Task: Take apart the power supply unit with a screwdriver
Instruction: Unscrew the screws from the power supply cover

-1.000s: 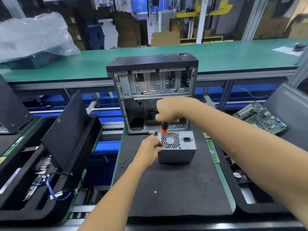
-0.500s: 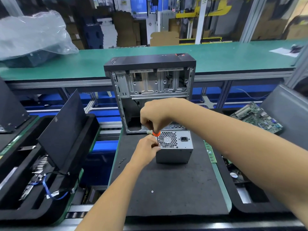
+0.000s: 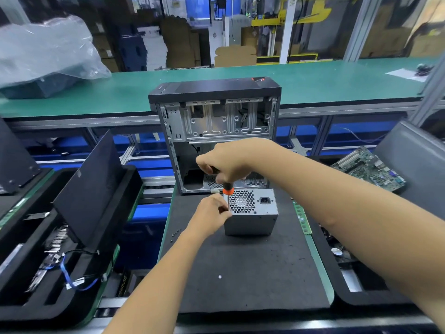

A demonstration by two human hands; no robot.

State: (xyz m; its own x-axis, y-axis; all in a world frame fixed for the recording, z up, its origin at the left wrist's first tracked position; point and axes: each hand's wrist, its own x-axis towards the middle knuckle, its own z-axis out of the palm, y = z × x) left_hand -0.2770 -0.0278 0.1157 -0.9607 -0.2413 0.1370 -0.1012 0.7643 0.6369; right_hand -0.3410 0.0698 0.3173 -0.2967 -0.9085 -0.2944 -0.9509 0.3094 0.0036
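The power supply unit [image 3: 251, 212] stands on the black foam mat [image 3: 245, 268] in the middle of the table, just near of the open computer case [image 3: 216, 133], with its honeycomb fan grille and power socket facing up. The right hand [image 3: 225, 166] is curled around the handle of the screwdriver [image 3: 227, 194], which is held upright with its orange collar just below the fingers and its shaft running down along the left edge of the grille. The left hand [image 3: 212, 213] rests against the upper left corner of the unit, its fingers curled in beside the shaft; whether they pinch the shaft or only brace the unit cannot be told. The computer case stands upright with its side panel off, showing a bare metal drive cage in the upper part and a dark cavity below. A small loose screw [image 3: 219, 276] lies on the near part of the mat, and a few small dark screws [image 3: 176, 233] lie near its left edge. To the left, a black foam tray [image 3: 72, 300] holds a blue cable [image 3: 69, 278], metal parts and a dark panel [image 3: 89, 186] leaning upright in it. To the right, a green circuit board [image 3: 370, 167] lies tilted in another tray, and a green memory stick [image 3: 302, 218] lies along the mat's right edge. A clear plastic bag [image 3: 45, 51] sits on the far green table [image 3: 337, 78].
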